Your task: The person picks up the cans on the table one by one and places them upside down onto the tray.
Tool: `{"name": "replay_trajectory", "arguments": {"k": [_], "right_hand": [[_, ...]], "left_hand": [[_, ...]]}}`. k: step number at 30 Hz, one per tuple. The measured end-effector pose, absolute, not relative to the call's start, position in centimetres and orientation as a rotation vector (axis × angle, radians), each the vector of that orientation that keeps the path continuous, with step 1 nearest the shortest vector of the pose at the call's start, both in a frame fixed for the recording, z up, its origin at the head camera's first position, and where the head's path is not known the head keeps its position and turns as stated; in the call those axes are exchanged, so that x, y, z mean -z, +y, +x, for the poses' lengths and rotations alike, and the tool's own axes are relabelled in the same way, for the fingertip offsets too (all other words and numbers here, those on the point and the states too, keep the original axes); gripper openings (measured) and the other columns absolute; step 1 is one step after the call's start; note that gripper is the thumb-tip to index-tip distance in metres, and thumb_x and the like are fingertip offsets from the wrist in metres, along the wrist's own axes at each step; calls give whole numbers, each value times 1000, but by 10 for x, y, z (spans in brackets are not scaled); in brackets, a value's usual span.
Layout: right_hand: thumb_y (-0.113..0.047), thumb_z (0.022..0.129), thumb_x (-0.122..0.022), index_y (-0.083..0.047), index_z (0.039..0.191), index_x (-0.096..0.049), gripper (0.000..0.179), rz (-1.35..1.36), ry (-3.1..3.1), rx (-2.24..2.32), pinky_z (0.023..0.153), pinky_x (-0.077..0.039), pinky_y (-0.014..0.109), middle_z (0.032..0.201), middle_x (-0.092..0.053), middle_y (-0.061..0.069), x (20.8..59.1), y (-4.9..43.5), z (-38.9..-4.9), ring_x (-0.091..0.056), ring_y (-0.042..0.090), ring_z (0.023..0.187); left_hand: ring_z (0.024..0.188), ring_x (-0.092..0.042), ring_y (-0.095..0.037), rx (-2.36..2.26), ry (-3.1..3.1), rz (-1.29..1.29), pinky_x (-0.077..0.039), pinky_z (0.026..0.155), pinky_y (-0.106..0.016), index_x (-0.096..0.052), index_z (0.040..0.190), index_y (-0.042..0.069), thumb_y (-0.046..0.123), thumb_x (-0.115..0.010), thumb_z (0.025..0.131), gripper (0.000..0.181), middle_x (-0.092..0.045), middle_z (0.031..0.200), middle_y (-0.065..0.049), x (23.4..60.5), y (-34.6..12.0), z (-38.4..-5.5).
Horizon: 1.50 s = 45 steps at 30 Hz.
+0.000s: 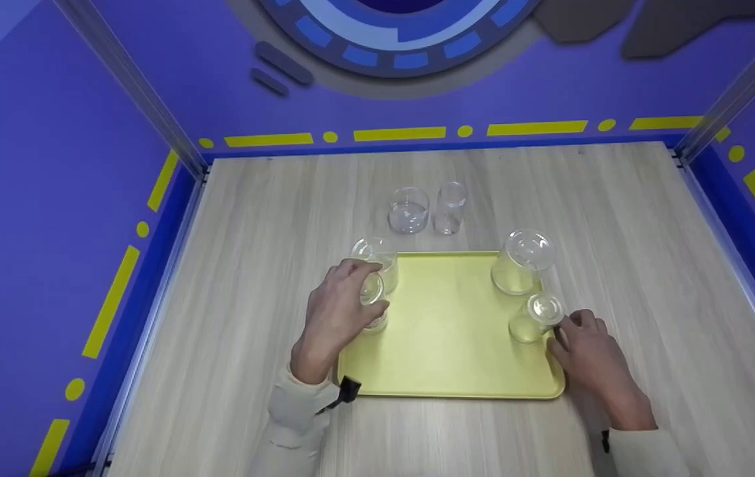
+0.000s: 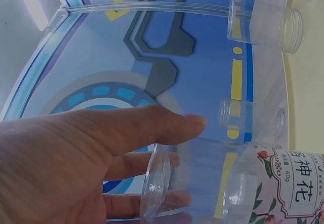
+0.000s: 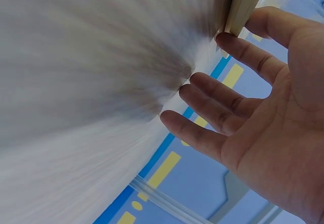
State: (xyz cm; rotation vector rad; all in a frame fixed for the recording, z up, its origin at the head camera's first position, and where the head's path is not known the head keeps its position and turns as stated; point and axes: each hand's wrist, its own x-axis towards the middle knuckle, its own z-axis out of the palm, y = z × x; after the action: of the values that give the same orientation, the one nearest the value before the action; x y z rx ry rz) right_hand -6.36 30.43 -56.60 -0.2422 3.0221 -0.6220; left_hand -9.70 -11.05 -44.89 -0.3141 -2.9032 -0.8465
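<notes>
A clear inverted jar point(image 1: 372, 286) stands at the left side of a yellow tray point(image 1: 450, 331). My left hand point(image 1: 341, 308) holds it, thumb in front and fingers behind. In the left wrist view, those fingers show through its clear wall, and a pink floral label point(image 2: 298, 183) overlaps its lower part. Just behind is a larger clear jar point(image 1: 387, 258), partly covered by the hand. My right hand point(image 1: 593, 351) pinches the tray's right rim between thumb and index finger; its other fingers spread toward the tabletop. Near that hand stands a small inverted clear jar point(image 1: 535, 318).
A large clear jar point(image 1: 522, 262) stands at the tray's back right corner. Beyond the tray, a wide low clear container point(image 1: 408, 211) and a narrow clear one point(image 1: 450, 209) stand on the wooden table point(image 1: 271, 218). Blue panels point(image 1: 53, 199) enclose the table's sides and back.
</notes>
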Motion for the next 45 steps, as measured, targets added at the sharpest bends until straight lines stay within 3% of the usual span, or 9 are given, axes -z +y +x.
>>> {"name": "replay_trajectory", "arguments": {"k": [13, 24, 45], "right_hand": [[-15, 98, -68, 7, 128, -65, 37, -251, 3032, 630, 77, -50, 72, 122, -53, 39, 568, 304, -64, -55, 59, 109], [-15, 99, -69, 6, 125, -66, 34, -223, 3035, 616, 77, -50, 73, 123, -54, 38, 570, 302, -64, -55, 59, 110], [-16, 96, -72, 7, 128, -65, 40, -213, 3033, 589, 76, -50, 72, 123, -53, 38, 571, 303, -65, -55, 58, 110]], "left_hand": [[127, -60, -32, 837, -2862, -306, -59, 82, -54, -70, 138, 13, 34, -91, 84, 61, -66, 136, -8, 445, -106, -100], [140, -51, -36, 932, -2732, -441, -58, 90, -53, -66, 142, 11, 33, -88, 87, 63, -56, 150, -16, 435, -89, -113], [141, -49, -36, 884, -2751, -547, -54, 101, -50, -62, 146, 10, 33, -87, 89, 67, -54, 152, -18, 424, -63, -148]]}}
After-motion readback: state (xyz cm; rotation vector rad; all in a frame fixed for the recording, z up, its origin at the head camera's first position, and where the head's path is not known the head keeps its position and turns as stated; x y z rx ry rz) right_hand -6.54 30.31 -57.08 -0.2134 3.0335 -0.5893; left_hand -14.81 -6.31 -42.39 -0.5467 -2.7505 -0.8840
